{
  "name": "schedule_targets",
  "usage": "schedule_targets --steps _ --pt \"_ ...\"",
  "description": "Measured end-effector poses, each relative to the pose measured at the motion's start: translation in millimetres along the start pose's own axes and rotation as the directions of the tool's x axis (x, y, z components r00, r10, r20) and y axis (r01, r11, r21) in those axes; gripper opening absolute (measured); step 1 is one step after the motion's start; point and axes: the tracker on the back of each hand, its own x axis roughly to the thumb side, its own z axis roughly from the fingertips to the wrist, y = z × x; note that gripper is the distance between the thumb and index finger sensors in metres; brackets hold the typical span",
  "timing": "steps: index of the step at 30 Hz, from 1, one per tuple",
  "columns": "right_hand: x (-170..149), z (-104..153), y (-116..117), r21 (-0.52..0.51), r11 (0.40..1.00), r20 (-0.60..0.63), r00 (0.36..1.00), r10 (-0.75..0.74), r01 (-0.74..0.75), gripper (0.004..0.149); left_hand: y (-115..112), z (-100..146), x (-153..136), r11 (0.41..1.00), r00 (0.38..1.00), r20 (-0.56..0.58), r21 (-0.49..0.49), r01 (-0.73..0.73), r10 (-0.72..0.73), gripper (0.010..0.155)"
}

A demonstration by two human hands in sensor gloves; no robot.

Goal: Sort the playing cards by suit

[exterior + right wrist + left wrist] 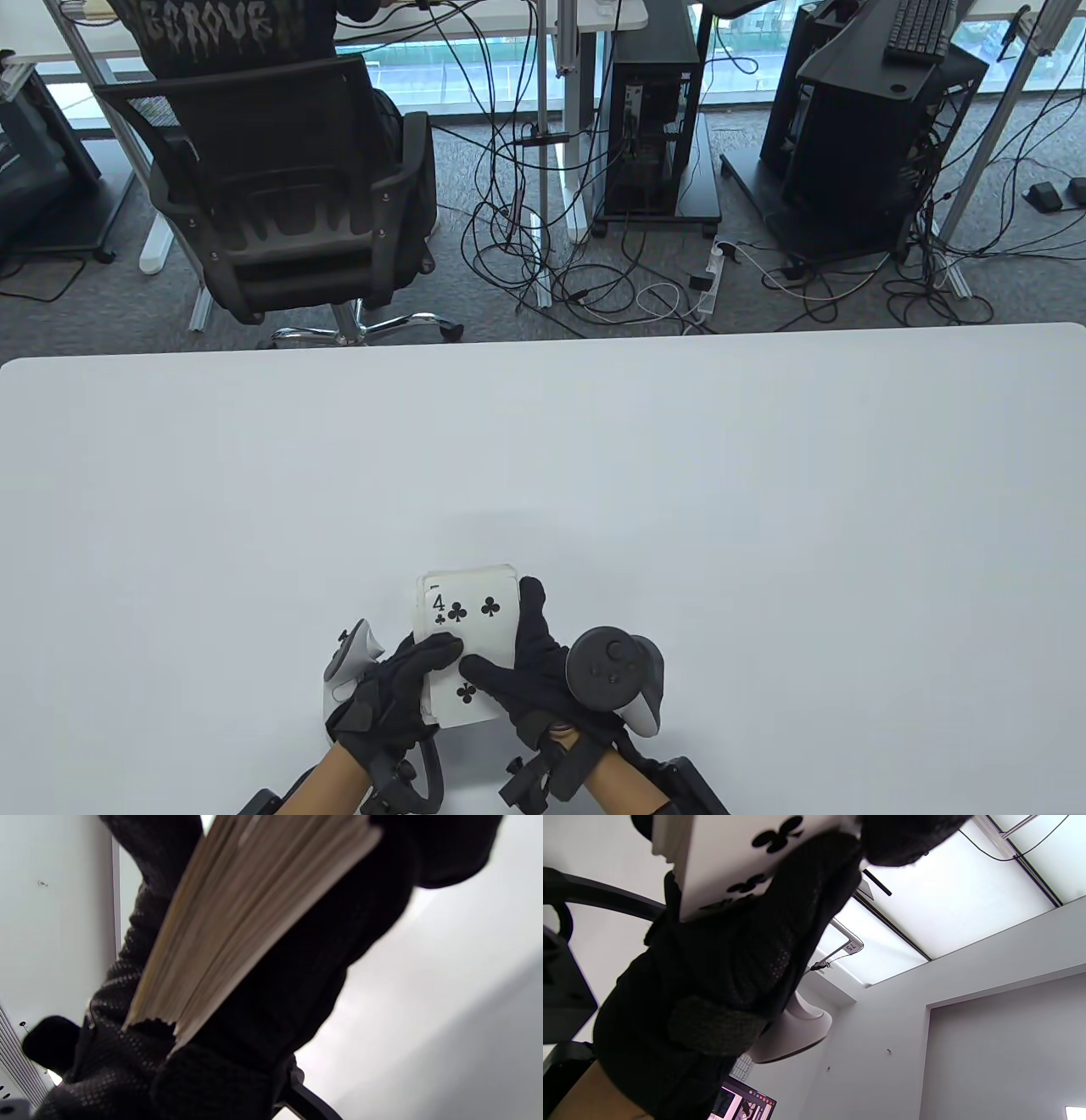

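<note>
White tabletop, and the deck of cards was held just above its near edge, slightly left of centre, face up with the four of clubs on top. Both gloved hands had hold of it. Left hand came in from the deck's left side: thumb curled over the face of the top card near its left edge, other fingers hidden under the deck, so they couldn't be read. Right hand gripped from the right: one finger ran up along the deck's right long edge toward its far corner, thumb lay across the lower part of the card face, tip just above the bottom club pip. The two thumbs sat near each other on the card but didn't touch. Right wrist view showed the stacked card edges fanned slightly and clamped between gloved fingers, so it was a full stack rather than one card. Left wrist view caught the club pips on the card face from below, the glove wrapped beneath it. Each hand carried a tracker on its back, the white one on the left, the dark grey one on the right. Both wrists crossed the near edge, palms turned inward toward the deck.
</note>
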Motion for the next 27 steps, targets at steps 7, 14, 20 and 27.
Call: schedule_targets --steps 7,14,20,27 --pt "-4.3 4.0 8.2 -0.020 0.995 -0.057 0.993 -0.100 0.099 0.092 -5.8 6.5 13.6 0.976 0.981 -0.053 0.103 0.193 -0.189 0.066" --pt "3.6 3.7 0.1 -0.088 0.986 -0.022 0.990 -0.142 0.140 0.092 -17.3 9.5 43.2 0.857 0.877 -0.074 0.188 0.480 -0.475 0.068" --pt "8.4 1.2 -12.9 -0.135 0.979 -0.013 0.987 -0.158 0.155 0.088 -31.0 4.8 40.5 0.942 0.944 -0.001 0.064 0.330 -0.331 0.076" --pt "3.4 -0.4 -16.0 -0.140 0.982 -0.026 0.991 -0.131 0.126 0.083 -24.7 -1.3 22.8 0.974 0.977 0.029 0.080 0.211 -0.213 0.071"
